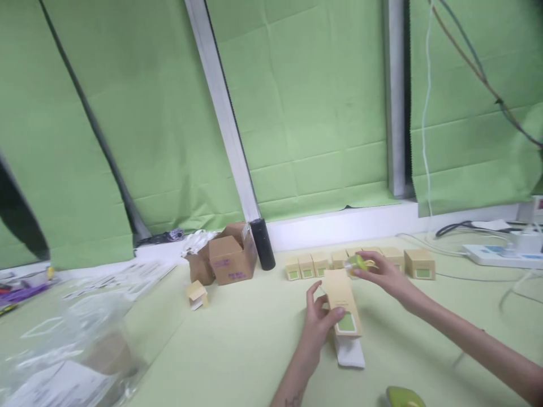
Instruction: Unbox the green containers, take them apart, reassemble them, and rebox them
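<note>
My left hand (319, 317) grips a tan carton (340, 297) by its sides, with the thumb across its front near a green window. A white flap (350, 351) hangs from the carton's lower end. My right hand (377, 270) pinches a small yellow-green item (358, 262) with a clear end, close to the carton's upper end; its exact kind is too blurred to make out. Behind both hands stands a row of similar small tan boxes (306, 266) with green windows. Part of a green rounded object (404, 397) shows at the bottom edge.
An opened tan box (197, 295) stands left of my hands. Farther back are brown cardboard boxes (231, 260) and a black cylinder (262, 244). Clear plastic bags (80, 333) lie at left. A white power strip (500, 256) and cables occupy the right, before green-covered windows.
</note>
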The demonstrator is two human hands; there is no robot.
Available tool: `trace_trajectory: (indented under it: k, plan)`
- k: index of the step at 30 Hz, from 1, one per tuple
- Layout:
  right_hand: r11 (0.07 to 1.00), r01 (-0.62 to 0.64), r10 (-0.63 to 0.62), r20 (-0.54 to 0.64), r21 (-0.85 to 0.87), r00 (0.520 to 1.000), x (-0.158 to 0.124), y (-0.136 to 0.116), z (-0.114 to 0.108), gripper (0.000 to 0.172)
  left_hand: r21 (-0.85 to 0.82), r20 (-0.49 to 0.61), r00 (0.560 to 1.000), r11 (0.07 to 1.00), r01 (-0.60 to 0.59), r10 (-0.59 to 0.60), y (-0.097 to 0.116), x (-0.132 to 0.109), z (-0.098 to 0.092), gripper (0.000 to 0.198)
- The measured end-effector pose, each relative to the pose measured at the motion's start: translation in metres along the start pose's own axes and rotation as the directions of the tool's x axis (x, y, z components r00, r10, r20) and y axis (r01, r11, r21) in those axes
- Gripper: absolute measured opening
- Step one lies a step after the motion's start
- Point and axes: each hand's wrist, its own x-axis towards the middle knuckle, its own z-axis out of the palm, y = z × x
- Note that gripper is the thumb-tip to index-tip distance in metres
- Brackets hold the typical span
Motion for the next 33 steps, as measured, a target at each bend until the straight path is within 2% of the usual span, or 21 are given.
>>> trace_trajectory:
  k: [3,6,12,16,18,24,29,33]
  plan:
    - [0.994,-0.040,0.032,0.086,0.097,0.996,0.011,-0.003,0.027,0.057,-0.074,-0.020,0.999,0.997,0.024,-0.025,0.002,-0.009,0.002,0.079]
    - [0.981,-0.118,0.086,0.195,0.157,0.977,0.008,0.000,0.043,0.045,-0.080,-0.006,0.997,0.994,0.078,-0.079,0.002,-0.017,0.007,0.079]
    - [0.958,-0.210,0.142,0.309,0.198,0.940,-0.001,0.011,0.039,0.039,-0.080,0.031,0.992,0.989,0.124,-0.122,0.000,-0.017,0.005,0.077]
    - [0.950,-0.232,0.151,0.343,0.209,0.927,-0.004,0.018,0.042,0.038,-0.107,0.084,0.987,0.983,0.147,-0.138,-0.002,-0.013,0.002,0.072]
    - [0.953,-0.236,0.161,0.345,0.188,0.925,-0.005,0.020,0.045,0.037,-0.092,0.072,0.985,0.982,0.163,-0.157,-0.004,-0.012,0.002,0.069]
    - [0.982,-0.172,0.149,0.237,0.082,0.960,-0.003,0.020,0.044,0.040,-0.062,0.001,0.984,0.982,0.179,-0.179,-0.004,-0.012,0.002,0.066]
    - [0.986,-0.159,0.140,0.298,0.041,0.944,-0.006,0.017,0.041,0.038,-0.017,0.021,0.987,0.987,0.162,-0.162,-0.001,-0.014,0.003,0.073]
    - [0.985,-0.170,0.149,0.326,0.037,0.933,-0.010,0.021,0.046,0.043,-0.041,0.034,0.988,0.987,0.153,-0.152,-0.006,-0.010,-0.001,0.080]
